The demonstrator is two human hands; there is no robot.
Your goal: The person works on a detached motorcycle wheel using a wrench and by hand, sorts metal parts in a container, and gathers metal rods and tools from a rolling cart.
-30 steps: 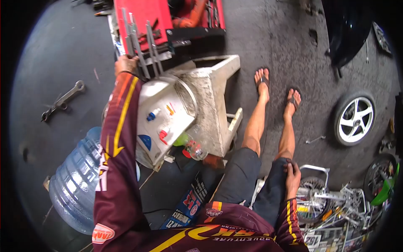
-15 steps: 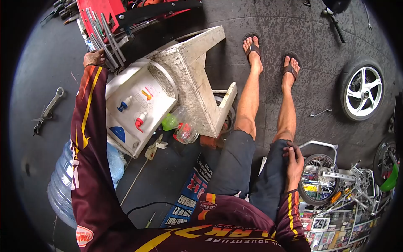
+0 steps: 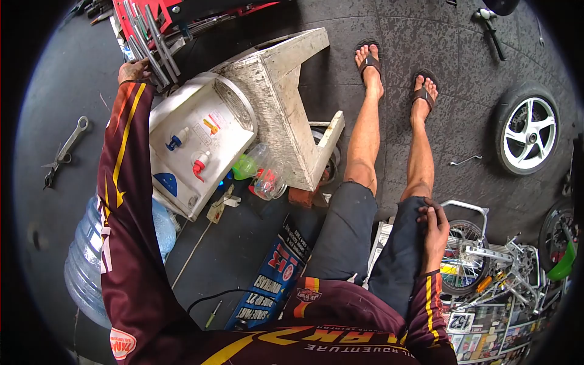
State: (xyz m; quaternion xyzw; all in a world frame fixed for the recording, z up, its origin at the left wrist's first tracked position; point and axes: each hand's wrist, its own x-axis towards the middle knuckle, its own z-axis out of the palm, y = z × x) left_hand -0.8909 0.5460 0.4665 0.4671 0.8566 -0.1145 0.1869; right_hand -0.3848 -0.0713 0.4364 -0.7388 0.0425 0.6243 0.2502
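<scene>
At the upper left, my left hand [image 3: 133, 71] is closed at the lower part of a bundle of metal rods [image 3: 154, 45], beside a red tool cart [image 3: 167, 8]. Part of its grip is hidden. My right hand [image 3: 435, 230] lies on my knee, its fingers slightly apart and holding nothing. Just below the rods is a dirty white water dispenser [image 3: 201, 131] with one blue tap [image 3: 177, 139] and one red tap [image 3: 201, 165].
A blue water bottle [image 3: 85, 267] stands under my left sleeve. Wrenches [image 3: 67, 151] lie at the left. A white-spoked wheel [image 3: 527, 132] lies at the right, above metal motorcycle parts [image 3: 510, 263]. A screwdriver [image 3: 213, 313] is near the bottom.
The view has shifted, so the dispenser and rods appear farther up and left than a second ago. My left hand stays by the rods, my right hand on my knee.
</scene>
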